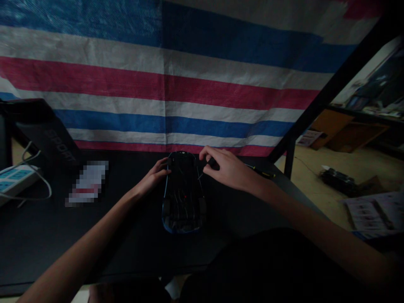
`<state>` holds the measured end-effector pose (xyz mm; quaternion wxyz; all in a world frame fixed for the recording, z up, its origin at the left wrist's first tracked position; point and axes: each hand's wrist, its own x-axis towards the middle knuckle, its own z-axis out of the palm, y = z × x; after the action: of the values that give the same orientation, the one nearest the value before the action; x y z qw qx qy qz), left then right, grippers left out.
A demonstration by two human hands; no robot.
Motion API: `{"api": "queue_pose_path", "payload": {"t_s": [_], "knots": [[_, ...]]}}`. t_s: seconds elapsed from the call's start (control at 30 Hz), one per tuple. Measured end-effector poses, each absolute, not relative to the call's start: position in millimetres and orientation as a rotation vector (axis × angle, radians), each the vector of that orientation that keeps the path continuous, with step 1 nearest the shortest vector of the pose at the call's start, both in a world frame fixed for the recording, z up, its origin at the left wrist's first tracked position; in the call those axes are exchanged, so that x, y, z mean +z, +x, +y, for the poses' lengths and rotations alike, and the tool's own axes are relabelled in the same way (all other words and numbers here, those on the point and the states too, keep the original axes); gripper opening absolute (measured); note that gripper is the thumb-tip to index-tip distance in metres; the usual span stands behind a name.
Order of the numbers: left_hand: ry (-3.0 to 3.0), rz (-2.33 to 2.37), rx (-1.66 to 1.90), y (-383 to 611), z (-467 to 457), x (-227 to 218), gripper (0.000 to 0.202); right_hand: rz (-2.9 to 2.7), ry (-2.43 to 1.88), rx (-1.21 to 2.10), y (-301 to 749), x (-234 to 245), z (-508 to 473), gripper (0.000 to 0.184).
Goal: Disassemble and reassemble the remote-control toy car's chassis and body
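Observation:
A toy car (181, 189) lies upside down on the dark table (132, 240), its underside with thin wires and a small red light facing up. My left hand (154, 173) steadies the car's far left side, its fingers closed on the edge. At the far right side of the car, my right hand (222, 166) pinches the dark handle of a small screwdriver (211, 162). Its thin shaft points down and left toward the car's edge; dim light hides whether the tip touches. A second screwdriver (264, 172), black and yellow, lies behind my right forearm.
Striped sheeting (195, 92) hangs behind the table. At left are a white power strip (19, 179) with a cable, a dark box (50, 134) marked SPORT and a blurred-out flat item (90, 183). Boxes and papers (372, 212) lie on the floor at right.

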<state>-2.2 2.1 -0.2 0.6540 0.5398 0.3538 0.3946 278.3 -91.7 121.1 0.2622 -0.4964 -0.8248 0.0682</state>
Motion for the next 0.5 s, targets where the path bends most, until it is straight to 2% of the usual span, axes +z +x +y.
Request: {"api": "queue_pose_path", "payload": {"t_s": [0.03,0.13,0.23,0.3,0.4,0.5], "knots": [[1.226,0.810,0.896,-2.2,1.9,0.3,0.085,-2.242,-1.362,0.198,278.5,121.7,-91.8,0.007],[1.229,0.838,0.894,-1.8,1.1,1.8,0.083,-2.245,-1.398,0.280,279.8,122.3,-91.9,0.017],[1.230,0.830,0.890,-1.7,1.0,2.3,0.084,-2.210,-1.354,0.336,280.4,120.7,-92.0,0.009],[1.231,0.818,0.890,-1.8,1.2,2.1,0.085,-2.195,-1.351,0.303,279.8,120.0,-92.3,0.017],[1.238,0.831,0.899,-1.9,1.0,2.1,0.084,-2.209,-1.405,0.235,278.7,120.2,-92.6,0.010],[1.239,0.830,0.901,-1.7,0.4,2.8,0.083,-2.219,-1.408,0.280,279.0,119.5,-92.3,0.020]]}}
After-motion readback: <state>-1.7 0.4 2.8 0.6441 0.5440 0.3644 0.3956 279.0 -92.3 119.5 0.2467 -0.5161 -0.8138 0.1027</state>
